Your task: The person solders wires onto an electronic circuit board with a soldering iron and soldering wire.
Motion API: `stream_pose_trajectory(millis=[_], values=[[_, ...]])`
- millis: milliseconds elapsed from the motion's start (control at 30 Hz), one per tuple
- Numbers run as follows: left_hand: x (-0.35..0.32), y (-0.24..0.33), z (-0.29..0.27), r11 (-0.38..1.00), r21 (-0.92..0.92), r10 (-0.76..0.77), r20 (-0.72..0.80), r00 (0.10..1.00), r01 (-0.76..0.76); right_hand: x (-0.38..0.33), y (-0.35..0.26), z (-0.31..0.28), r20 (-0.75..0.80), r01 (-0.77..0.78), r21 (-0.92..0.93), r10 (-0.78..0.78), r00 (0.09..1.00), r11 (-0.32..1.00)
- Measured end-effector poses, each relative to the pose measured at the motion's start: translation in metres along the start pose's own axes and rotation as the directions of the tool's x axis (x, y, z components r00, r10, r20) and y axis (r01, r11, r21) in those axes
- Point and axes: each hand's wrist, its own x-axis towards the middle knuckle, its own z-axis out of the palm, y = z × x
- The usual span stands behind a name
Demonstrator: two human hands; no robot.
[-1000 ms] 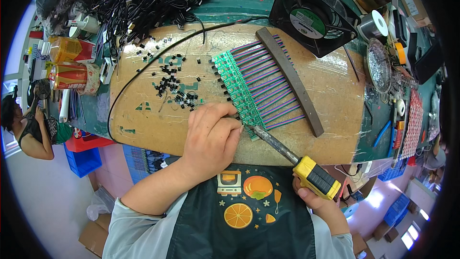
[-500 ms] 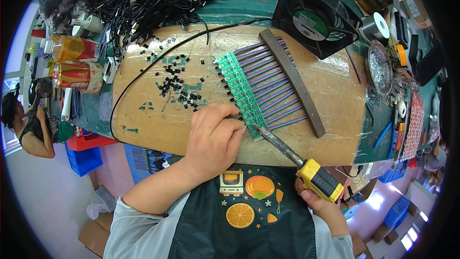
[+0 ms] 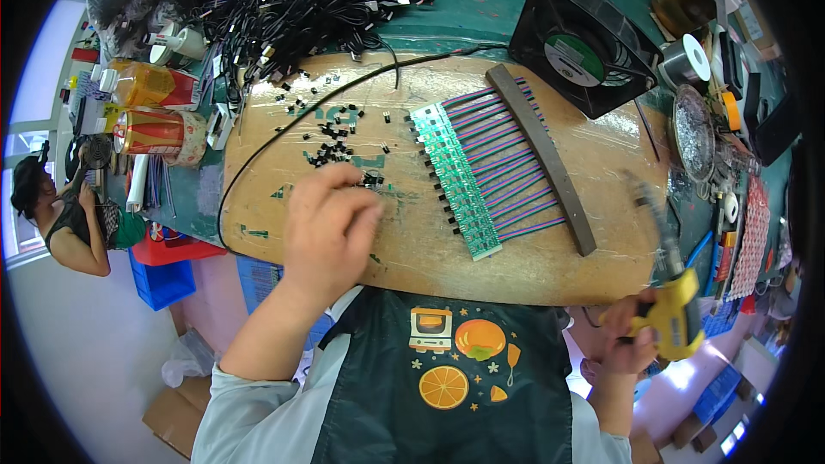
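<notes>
My left hand [image 3: 330, 236] is over the near edge of a scatter of small black connectors [image 3: 333, 148]. Its fingers are bent and look apart, with nothing visible in them. In my right hand [image 3: 626, 335] is a yellow and black soldering gun [image 3: 676, 318], raised off the table's right side; its metal barrel is smeared by motion. Between my hands lies a strip of green circuit boards [image 3: 457, 185]. Black connectors stick out along its left edge, and multicoloured ribbon wires [image 3: 516, 167] run from its right edge under a dark bar [image 3: 540, 155].
A black cable [image 3: 296, 109] curves across the brown work board [image 3: 412, 279]. At the back are a heap of black cables [image 3: 318, 9] and a black fan [image 3: 584, 43]. Cans and bottles [image 3: 155, 131] stand left; a solder spool [image 3: 687, 60] and metal dish [image 3: 692, 133] are right.
My left hand has moved left, away from the circuit boards to the loose connectors. My right hand has swung the soldering gun off the boards to the right. The view has shifted slightly.
</notes>
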Motion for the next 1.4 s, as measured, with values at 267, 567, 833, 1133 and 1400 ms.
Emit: stream_pose_trajectory(millis=[267,567,833,1133,1400], values=[[-0.001,-0.015,-0.011,0.987,0.025,-0.158,-0.030,0.987,0.158,0.047,-0.031,-0.034,-0.102,0.605,-0.228,-0.637,0.764,0.763],[0.000,-0.003,-0.006,0.988,0.100,-0.128,0.077,0.989,0.120,0.035,-0.009,-0.028,-0.058,0.367,-0.185,-0.383,0.922,0.912],[-0.006,0.018,-0.007,0.985,-0.171,0.016,0.060,0.998,-0.005,-0.011,0.013,0.021,0.180,-0.077,-0.100,0.094,0.979,0.992],[-0.017,0.068,0.022,0.722,-0.631,0.421,0.077,0.904,-0.283,0.018,0.018,0.099,0.489,0.068,-0.606,0.304,0.818,0.793],[-0.018,0.070,0.026,0.728,-0.650,0.380,0.120,0.917,-0.216,0.022,0.016,0.105,0.460,0.001,-0.669,0.413,0.786,0.743]])
